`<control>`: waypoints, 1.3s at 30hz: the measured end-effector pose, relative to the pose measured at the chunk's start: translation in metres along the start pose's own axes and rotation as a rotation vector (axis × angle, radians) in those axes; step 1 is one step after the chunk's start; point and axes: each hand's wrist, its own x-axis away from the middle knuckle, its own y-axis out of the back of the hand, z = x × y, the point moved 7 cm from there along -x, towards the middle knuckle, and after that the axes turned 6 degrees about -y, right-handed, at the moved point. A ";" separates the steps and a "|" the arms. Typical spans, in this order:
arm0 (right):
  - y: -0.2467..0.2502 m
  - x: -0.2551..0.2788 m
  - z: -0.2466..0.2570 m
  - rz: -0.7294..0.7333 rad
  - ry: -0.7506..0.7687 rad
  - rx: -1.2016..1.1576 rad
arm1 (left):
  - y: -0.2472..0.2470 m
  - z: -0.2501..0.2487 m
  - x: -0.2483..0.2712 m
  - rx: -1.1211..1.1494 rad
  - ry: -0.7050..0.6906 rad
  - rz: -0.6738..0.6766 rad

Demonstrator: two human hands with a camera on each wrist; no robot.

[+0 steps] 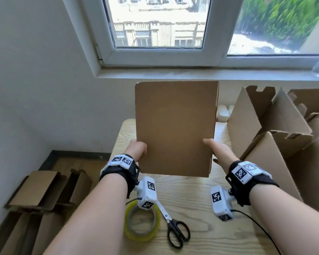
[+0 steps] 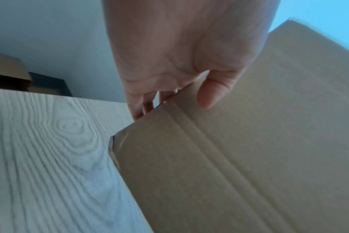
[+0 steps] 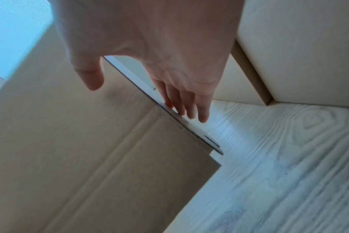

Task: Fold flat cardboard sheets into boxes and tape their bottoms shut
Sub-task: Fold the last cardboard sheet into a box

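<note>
The fingers of both hands are hidden behind the flat brown corrugated cardboard sheet in the head view, so only the thumbs show on its near face; the wrist views are soft and bluish, and fine detail along the sheet's edges is hard to make out. The sheet is a plain, matte rectangle, still folded flat, with pressed crease lines running across its lower part and a small notch at its lower right corner; it is held upright above the pale wood-grain table, its bottom edge clear of the tabletop. The left hand pinches the sheet's lower left edge, thumb in front and fingers tucked behind; the right hand pinches the lower right edge the same way, thumb lying on the front and fingers stretched along the back of the edge; so the sheet rises up and away from both grips. On the table near the person lie a roll of yellowish clear tape and black-handled scissors, the tape partly covered by the left wrist's camera. To the right stand open brown cardboard boxes with notched flaps, cut off by the frame; more flattened cardboard rests on the floor at left, in shadow.
</note>
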 end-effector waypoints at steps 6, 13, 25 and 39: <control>0.005 0.027 0.013 0.008 0.007 -0.162 | 0.006 -0.027 0.030 0.117 -0.117 -0.013; 0.017 0.058 0.025 -0.030 -0.003 -0.238 | 0.010 -0.052 0.067 0.206 -0.187 0.020; 0.074 0.078 0.076 -0.244 0.143 0.128 | 0.034 -0.110 0.101 0.525 -0.349 -0.092; 0.050 0.072 0.079 -0.189 0.246 0.626 | 0.006 -0.095 0.086 0.030 -0.340 -0.122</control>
